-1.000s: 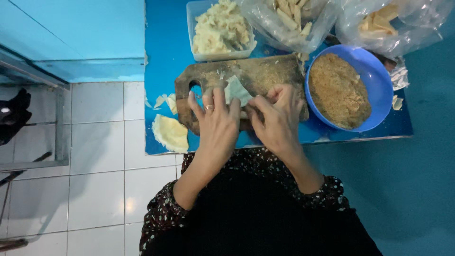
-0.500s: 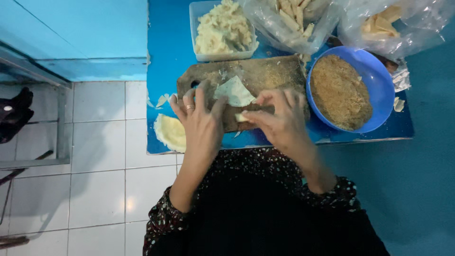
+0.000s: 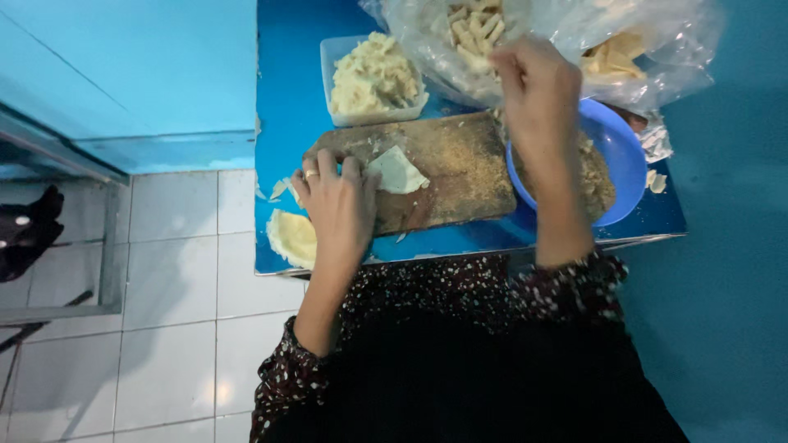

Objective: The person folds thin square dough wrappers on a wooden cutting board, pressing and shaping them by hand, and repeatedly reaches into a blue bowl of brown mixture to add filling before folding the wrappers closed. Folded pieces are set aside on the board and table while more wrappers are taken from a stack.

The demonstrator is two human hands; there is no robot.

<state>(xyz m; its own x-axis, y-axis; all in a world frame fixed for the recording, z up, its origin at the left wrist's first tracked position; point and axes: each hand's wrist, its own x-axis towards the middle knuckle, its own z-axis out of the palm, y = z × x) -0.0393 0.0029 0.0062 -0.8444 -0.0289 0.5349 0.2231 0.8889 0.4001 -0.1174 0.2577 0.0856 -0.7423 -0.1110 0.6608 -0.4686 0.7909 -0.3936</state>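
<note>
Quick count from my feed: one wooden cutting board point(image 3: 443, 168) dusted with crumbs, one folded pale wrapper point(image 3: 396, 171) on it, one blue bowl point(image 3: 620, 152) of brown crumbs, one clear tub point(image 3: 341, 61) heaped with pale filling, and two plastic bags point(image 3: 566, 33), one with pale sticks, one with flat yellowish pieces. There's also one round stack of wrappers point(image 3: 291, 238) at the table's near left corner, plus a few torn scraps beside it.

All of it sits on a small blue table point(image 3: 287, 98) against light blue walls, with white floor tiles to the left.

The wrapper lies on the left half of the board, and my left hand point(image 3: 338, 205) is flat and open right beside it, fingertips touching its left edge, not gripping. My right hand point(image 3: 538, 90) is up over the bowl's far rim at the mouth of the sticks bag, fingers curled down; I can't tell if it's holding anything.
</note>
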